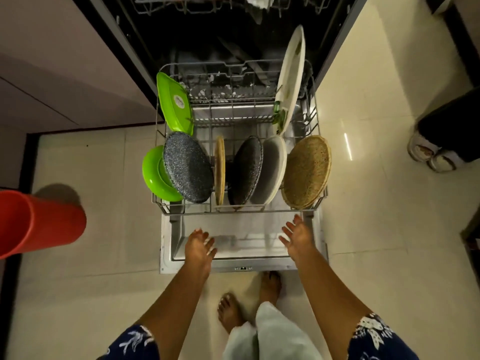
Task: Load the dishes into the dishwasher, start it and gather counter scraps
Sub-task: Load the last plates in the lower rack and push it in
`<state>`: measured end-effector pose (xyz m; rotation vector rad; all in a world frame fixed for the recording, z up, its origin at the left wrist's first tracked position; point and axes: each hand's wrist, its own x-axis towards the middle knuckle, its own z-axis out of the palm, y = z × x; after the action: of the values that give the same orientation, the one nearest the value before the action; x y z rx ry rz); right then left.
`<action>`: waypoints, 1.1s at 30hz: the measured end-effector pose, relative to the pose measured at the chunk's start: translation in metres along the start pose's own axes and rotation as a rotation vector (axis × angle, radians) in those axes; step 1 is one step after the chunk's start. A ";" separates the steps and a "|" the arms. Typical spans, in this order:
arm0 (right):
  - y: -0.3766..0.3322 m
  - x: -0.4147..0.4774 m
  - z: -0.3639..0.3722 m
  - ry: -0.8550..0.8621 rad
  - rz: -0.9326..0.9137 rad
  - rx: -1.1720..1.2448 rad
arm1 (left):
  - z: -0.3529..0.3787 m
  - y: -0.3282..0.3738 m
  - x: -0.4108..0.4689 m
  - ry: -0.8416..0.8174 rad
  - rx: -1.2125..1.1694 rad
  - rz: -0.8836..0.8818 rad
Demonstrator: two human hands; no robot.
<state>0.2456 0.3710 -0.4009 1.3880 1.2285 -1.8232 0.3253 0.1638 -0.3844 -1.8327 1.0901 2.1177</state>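
Note:
The dishwasher's lower rack [239,211] is pulled out over the open door [244,265]. Standing in it are a green tray [174,103], a green bowl [153,172], two dark speckled plates [188,168] [246,170], a thin woven mat [219,170], a white plate [271,170], a round woven mat [306,171] and a tall white platter [291,79]. My left hand [200,245] and my right hand [296,236] hover above the door just in front of the rack, fingers spread, holding nothing.
A red bucket [36,222] stands on the floor at the left. Another person's shoes [428,154] are at the right. The upper rack [228,5] shows at the top. My bare feet [249,300] stand by the door's front edge.

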 end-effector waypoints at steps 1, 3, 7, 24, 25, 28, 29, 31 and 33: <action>0.005 0.005 0.008 0.008 0.005 0.069 | -0.002 0.004 0.011 0.014 -0.087 -0.025; 0.012 0.016 0.021 0.017 0.013 0.206 | -0.004 0.015 0.031 0.023 -0.233 -0.050; 0.012 0.035 0.038 -0.001 -0.035 0.375 | 0.004 0.027 0.058 -0.022 -0.465 -0.101; -0.020 0.067 0.062 0.053 -0.144 0.363 | 0.054 0.067 0.071 -0.068 -0.624 -0.144; -0.026 0.070 0.066 0.043 -0.149 0.339 | 0.058 0.072 0.074 -0.072 -0.625 -0.140; -0.041 0.078 0.077 -0.001 -0.160 0.276 | 0.073 0.087 0.083 -0.095 -0.612 -0.113; -0.046 0.080 0.082 -0.011 -0.163 0.267 | 0.077 0.091 0.087 -0.107 -0.599 -0.098; -0.058 0.084 0.091 -0.017 -0.174 0.259 | 0.085 0.102 0.096 -0.150 -0.564 -0.067; -0.071 0.091 0.098 -0.032 -0.175 0.254 | 0.093 0.113 0.106 -0.183 -0.513 -0.032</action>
<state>0.1128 0.3248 -0.4568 1.4144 1.1646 -2.1769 0.1633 0.0998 -0.4323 -1.7641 0.4997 2.6603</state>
